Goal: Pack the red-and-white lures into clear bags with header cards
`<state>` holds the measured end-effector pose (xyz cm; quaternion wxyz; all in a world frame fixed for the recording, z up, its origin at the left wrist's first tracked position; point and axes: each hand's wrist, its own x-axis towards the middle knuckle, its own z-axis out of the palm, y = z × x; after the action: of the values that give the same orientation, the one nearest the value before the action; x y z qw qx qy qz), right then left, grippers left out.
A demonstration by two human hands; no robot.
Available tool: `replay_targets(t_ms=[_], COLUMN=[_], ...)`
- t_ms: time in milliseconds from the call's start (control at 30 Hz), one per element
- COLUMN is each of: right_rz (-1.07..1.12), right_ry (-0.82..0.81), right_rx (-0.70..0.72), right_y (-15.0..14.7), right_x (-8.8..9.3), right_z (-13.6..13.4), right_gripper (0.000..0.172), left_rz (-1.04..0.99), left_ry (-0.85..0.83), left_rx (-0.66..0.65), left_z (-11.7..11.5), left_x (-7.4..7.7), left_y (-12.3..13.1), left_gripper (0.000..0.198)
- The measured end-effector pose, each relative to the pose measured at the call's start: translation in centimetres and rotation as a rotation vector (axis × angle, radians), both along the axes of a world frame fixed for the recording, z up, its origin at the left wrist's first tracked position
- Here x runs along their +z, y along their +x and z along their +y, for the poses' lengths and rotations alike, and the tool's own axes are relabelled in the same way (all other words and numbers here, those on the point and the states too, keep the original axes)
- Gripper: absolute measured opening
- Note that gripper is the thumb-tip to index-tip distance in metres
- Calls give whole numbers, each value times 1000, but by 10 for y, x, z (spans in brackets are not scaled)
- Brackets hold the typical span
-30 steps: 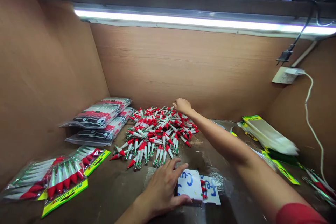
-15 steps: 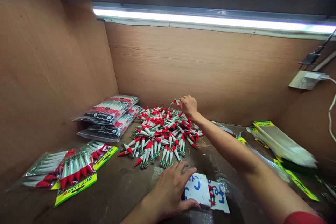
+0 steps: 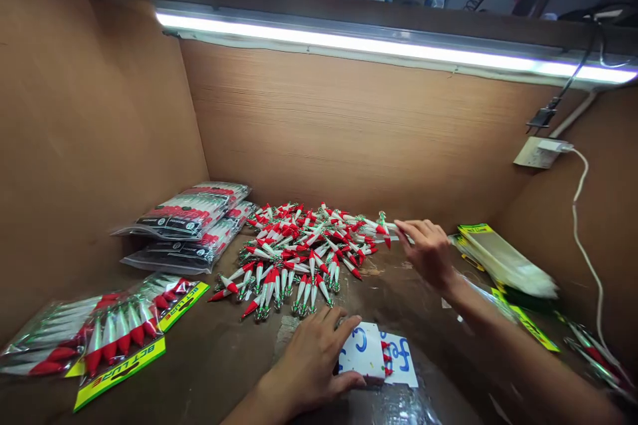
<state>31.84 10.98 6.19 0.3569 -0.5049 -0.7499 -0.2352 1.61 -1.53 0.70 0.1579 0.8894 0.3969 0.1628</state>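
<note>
Since the earlier frame, the right hand (image 3: pixel 428 252) has swung from the pile's back to its right side, mid-frame, its grip pinching at least one red-and-white lure (image 3: pixel 384 230). At lower center, the left hand (image 3: pixel 312 358) stays put, its grip clasping a white box (image 3: pixel 361 352) with a blue "C"; a card (image 3: pixel 401 358) beside it reads "fe". The lure pile (image 3: pixel 304 246), too jumbled to count, covers the tabletop's (image 3: pixel 224 339) middle. Lower left, two yellow headers (image 3: pixel 124 372) read "BCT LURE"; above them lie at least two dark-labelled bags (image 3: pixel 184 212).
</note>
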Motion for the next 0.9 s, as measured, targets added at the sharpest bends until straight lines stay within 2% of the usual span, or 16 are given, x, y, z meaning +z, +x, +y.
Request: replay_targets(t_ms=[100, 167, 233, 300, 400, 533, 700, 833, 900], right_rz=[111, 237, 330, 379, 465, 633, 835, 1303, 1450], right_ry=[-108, -204, -276, -304, -313, -379, -600, -882, -942], right_rx=[82, 147, 173, 164, 149, 181, 274, 356, 333], right_y=[16, 13, 4, -6, -18, -16, 8, 22, 24], right_x=[-34, -51, -61, -62, -52, -39, -47, -63, -70], right_z=[-19, -19, -12, 0, 15, 15, -27, -76, -96], right_gripper=[27, 27, 26, 24, 24, 36, 55, 45, 41], left_rz=[14, 19, 23, 24, 19, 19, 47, 46, 40], left_ry=[-2, -3, -1, 5, 25, 30, 12, 9, 9], left_rx=[-18, -21, -18, -16, -23, -31, -33, -47, -53], left_z=[1, 1, 1, 1, 1, 2, 2, 3, 5], left_x=[-4, -6, -6, -6, -5, -5, -6, -7, -8], left_y=[2, 3, 3, 3, 2, 1, 1, 1, 2], left_gripper=[78, 78, 76, 75, 79, 85, 88, 83, 81])
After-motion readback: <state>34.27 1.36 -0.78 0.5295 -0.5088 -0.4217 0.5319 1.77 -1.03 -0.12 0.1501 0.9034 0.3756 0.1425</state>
